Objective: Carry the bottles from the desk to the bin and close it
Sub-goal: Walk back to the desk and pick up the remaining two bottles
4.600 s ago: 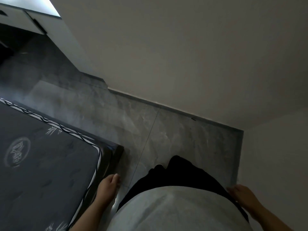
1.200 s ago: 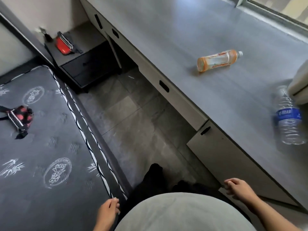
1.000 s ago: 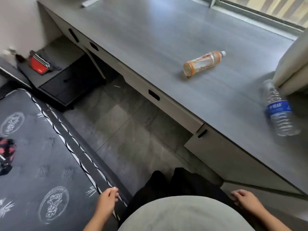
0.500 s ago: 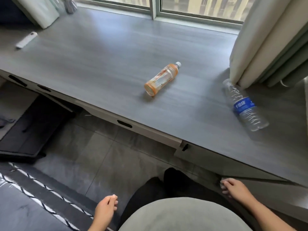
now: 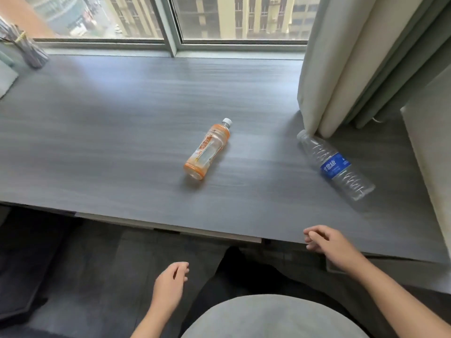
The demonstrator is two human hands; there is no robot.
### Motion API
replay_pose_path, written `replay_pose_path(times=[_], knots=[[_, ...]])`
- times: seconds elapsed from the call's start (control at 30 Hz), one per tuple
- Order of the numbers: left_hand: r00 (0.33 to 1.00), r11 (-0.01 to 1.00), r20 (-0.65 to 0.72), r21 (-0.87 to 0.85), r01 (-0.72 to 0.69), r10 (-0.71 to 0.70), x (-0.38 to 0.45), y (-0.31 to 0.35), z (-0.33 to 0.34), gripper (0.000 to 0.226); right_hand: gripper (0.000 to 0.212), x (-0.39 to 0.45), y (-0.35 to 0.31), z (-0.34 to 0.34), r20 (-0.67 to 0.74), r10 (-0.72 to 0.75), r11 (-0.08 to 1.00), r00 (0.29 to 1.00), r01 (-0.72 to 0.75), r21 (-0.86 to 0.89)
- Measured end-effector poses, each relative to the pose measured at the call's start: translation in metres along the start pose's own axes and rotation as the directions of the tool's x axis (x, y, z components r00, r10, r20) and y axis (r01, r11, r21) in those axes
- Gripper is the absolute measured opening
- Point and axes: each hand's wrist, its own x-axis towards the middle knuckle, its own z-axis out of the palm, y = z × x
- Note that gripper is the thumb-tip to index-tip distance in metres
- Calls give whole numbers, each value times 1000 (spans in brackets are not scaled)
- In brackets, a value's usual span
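Note:
Two bottles lie on their sides on the grey desk (image 5: 122,132). The orange-labelled bottle (image 5: 208,148) with a white cap is near the desk's middle. A clear bottle with a blue label (image 5: 335,165) lies to the right, its cap end by the curtain. My right hand (image 5: 329,243) hovers at the desk's front edge below the blue-label bottle, fingers loosely curled, holding nothing. Lower down, in front of the desk, is my left hand (image 5: 170,286), relaxed and empty. No bin is in view.
A cream curtain (image 5: 353,62) hangs at the right, touching the desk. A window (image 5: 170,18) runs along the back. A bundle of thin sticks (image 5: 26,48) stands at the far left corner. The dark floor (image 5: 85,264) lies below the desk front.
My view has swung from a wall and floor, past a mattress, round to face the desk and window. Both hands stay empty; the right one has risen to the desk's edge.

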Motion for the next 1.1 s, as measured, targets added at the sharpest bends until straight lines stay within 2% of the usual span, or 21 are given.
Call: replay_pose_path(times=[0.07,0.17,0.27,0.33,0.5,0.6,0.77,0.93,1.03,1.1], knots=[[990,986,31,84,-143,141,18,43,-8,18,21,6,-21,-2,-60,-22,999,998,24,24],[933,908,31,220,-357,360,51,110,-14,22,16,20,-51,-8,-123,-54,999,991,54,-7],[844,792,16,338,-509,536,84,172,-8,40,11,34,-75,-18,-183,-87,993,979,71,-91],[810,731,24,415,-542,586,106,206,2,57,12,43,-88,-24,-241,-104,989,965,75,-124],[856,656,81,607,-449,511,157,254,27,82,19,60,-107,-32,-311,-128,976,942,63,-210],[903,670,87,641,-375,422,174,255,36,88,22,67,-108,-39,-351,-149,960,925,49,-277],[938,752,21,591,-292,347,181,244,39,73,25,80,-103,-53,-374,-196,932,906,53,-360],[939,768,39,565,-302,341,170,237,44,66,31,93,-104,-72,-429,-266,909,863,76,-410],[946,840,6,459,-290,324,158,233,47,65,50,103,-102,-88,-439,-257,867,861,5,-498],[949,865,15,409,-292,314,150,229,50,64,70,111,-98,-96,-436,-180,843,882,-90,-530]])
